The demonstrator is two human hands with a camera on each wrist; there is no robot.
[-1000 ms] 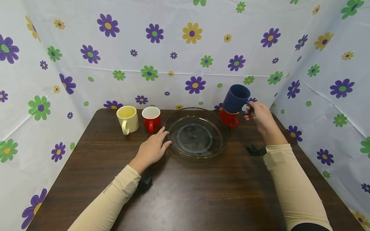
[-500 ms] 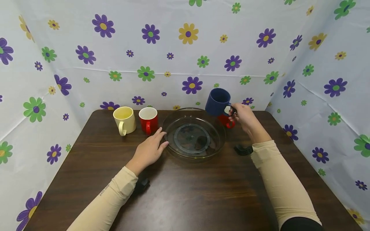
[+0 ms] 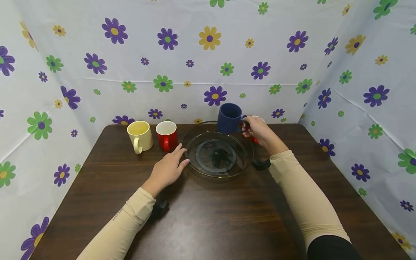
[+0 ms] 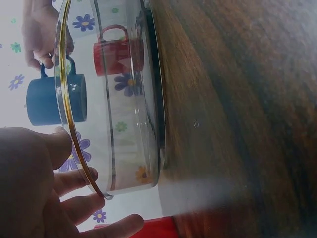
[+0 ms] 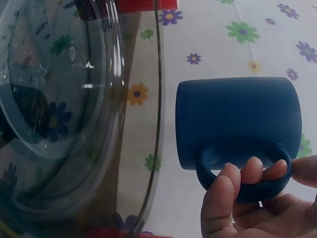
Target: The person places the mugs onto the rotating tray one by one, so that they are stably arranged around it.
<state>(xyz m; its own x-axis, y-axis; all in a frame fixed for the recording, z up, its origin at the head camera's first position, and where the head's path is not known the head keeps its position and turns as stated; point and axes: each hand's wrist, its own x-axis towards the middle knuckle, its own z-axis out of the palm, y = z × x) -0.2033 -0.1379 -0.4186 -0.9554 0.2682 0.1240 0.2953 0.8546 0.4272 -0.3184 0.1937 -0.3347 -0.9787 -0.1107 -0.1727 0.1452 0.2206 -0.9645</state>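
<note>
My right hand [image 3: 258, 130] grips the handle of a blue mug [image 3: 229, 118] and holds it upright above the back of a round clear glass dish [image 3: 212, 174]. In the right wrist view, fingers curl through the handle of the blue mug [image 5: 237, 121], away from the dish's rim [image 5: 159, 99]. My left hand [image 3: 167, 169] touches the dish's left edge with fingers extended. The left wrist view has the left hand's fingers [image 4: 81, 210] at the gold-tinted rim [image 4: 69, 106]. Behind the right hand a red mug [image 3: 255, 140] is mostly hidden.
Left of the dish stand a yellow mug [image 3: 143, 137] and a red mug with a white inside [image 3: 167, 135], both upright near the back edge of the brown wooden table [image 3: 221, 220]. A flower-patterned white cloth [image 3: 182, 68] hangs behind and along both sides.
My right hand has carried the blue mug leftward and slightly down, from above the right-hand red mug to over the dish. My left hand stays at the dish's edge.
</note>
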